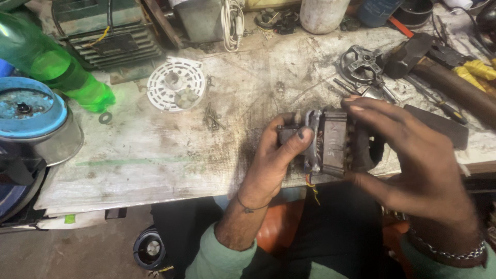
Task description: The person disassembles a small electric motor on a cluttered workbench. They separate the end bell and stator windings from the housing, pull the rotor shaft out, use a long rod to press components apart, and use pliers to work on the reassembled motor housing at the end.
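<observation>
Both of my hands hold a small grey electric motor (330, 142) over the front edge of the workbench (170, 150). My left hand (274, 160) grips its left end, thumb pressed on top. My right hand (408, 160) wraps around the right end from above, fingers curled over the metal core. Short coloured wires (311, 185) hang from the motor's underside. A thin band sits on my left wrist and a chain bracelet on my right.
On the bench lie a white round plastic fan cover (175, 90), a green plastic bottle (57, 67), a blue-lidded metal pot (36, 119), a metal motor bracket (361, 64), a hammer (439, 72), a small washer (105, 118) and loose screws (213, 119).
</observation>
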The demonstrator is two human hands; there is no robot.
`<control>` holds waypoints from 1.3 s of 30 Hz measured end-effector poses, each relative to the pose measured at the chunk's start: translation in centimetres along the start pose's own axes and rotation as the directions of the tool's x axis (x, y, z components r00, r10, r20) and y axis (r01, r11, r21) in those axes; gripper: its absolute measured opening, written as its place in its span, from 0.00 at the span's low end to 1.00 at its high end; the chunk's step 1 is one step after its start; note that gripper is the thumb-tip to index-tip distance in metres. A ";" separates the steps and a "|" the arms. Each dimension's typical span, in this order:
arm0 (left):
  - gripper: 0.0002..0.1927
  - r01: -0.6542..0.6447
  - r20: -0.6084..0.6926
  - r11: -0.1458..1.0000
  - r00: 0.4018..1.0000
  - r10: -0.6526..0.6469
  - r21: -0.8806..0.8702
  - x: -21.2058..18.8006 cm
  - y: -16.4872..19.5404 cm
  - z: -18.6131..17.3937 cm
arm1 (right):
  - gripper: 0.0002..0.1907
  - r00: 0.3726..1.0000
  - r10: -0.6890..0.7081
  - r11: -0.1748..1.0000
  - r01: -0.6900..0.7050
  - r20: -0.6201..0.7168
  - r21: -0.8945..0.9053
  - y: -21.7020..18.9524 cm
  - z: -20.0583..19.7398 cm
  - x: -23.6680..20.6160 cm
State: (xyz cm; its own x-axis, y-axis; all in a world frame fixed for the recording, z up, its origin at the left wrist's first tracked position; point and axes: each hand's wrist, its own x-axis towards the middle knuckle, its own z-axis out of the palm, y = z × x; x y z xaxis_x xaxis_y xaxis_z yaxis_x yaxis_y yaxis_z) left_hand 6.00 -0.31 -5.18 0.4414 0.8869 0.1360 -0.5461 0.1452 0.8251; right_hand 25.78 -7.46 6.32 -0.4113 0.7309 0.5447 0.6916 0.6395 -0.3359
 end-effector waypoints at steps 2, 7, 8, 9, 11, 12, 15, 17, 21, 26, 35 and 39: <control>0.38 -0.024 0.009 1.000 1.000 0.024 0.011 0.0 -0.1 0.0 | 0.50 1.000 -0.012 1.000 0.012 0.000 -0.003 0.2 0.1 0.0; 0.38 -0.008 -0.010 1.000 1.000 0.008 0.009 0.0 -0.1 0.0 | 0.50 1.000 -0.027 0.999 0.026 0.015 0.022 0.5 0.0 0.0; 0.38 -0.008 -0.012 1.000 1.000 0.008 0.007 0.0 -0.1 0.0 | 0.50 1.000 -0.022 0.999 0.022 0.016 0.028 0.4 0.0 0.0; 0.38 -0.009 -0.012 1.000 1.000 0.009 0.005 0.0 -0.1 0.0 | 0.50 1.000 -0.018 0.999 0.017 0.017 0.033 0.4 -0.1 0.0; 0.38 -0.033 0.051 0.999 0.998 0.034 -0.005 0.1 0.0 0.0 | 0.51 0.999 0.005 1.000 -0.006 0.033 0.022 0.2 -0.3 0.0; 0.37 -0.046 0.083 0.999 0.995 0.047 -0.009 0.1 0.0 0.0 | 0.51 0.999 0.017 1.000 -0.017 0.041 0.016 0.2 -0.3 0.1; 0.38 -0.072 0.027 0.997 0.997 0.073 -0.012 -0.1 0.1 0.4 | 0.50 0.997 0.051 0.998 -0.053 0.056 0.032 0.0 -0.5 0.2; 0.38 -0.067 0.031 0.998 0.997 0.067 -0.011 0.0 0.2 0.4 | 0.49 0.997 0.051 0.997 -0.053 0.060 0.047 0.0 -0.5 0.3; 0.39 -0.049 0.011 0.999 0.999 0.049 0.014 -0.1 0.3 0.5 | 0.49 0.996 0.048 0.995 -0.054 0.075 0.085 0.1 -0.4 0.4; 0.39 -0.036 -0.021 0.999 0.999 0.036 0.031 -0.2 0.4 0.5 | 0.50 0.999 0.029 0.997 -0.031 0.040 0.064 0.2 0.1 0.2; 0.39 -0.076 -0.053 0.996 0.996 0.078 0.043 -0.1 0.1 0.8 | 0.47 1.000 0.012 0.996 -0.013 0.015 0.085 1.0 0.8 0.2; 0.39 -0.071 -0.095 0.996 0.993 0.076 0.061 0.0 -0.3 0.8 | 0.45 1.000 0.015 0.986 -0.013 -0.011 0.165 1.2 1.4 0.2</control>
State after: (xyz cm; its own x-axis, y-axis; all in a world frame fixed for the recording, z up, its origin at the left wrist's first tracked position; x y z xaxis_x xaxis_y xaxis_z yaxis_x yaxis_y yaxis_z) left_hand 6.71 -0.73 -5.03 0.3287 0.9331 0.1459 -0.5317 0.0552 0.8451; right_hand 25.73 -6.25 4.97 -0.3945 0.7377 0.5479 0.5895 0.6605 -0.4650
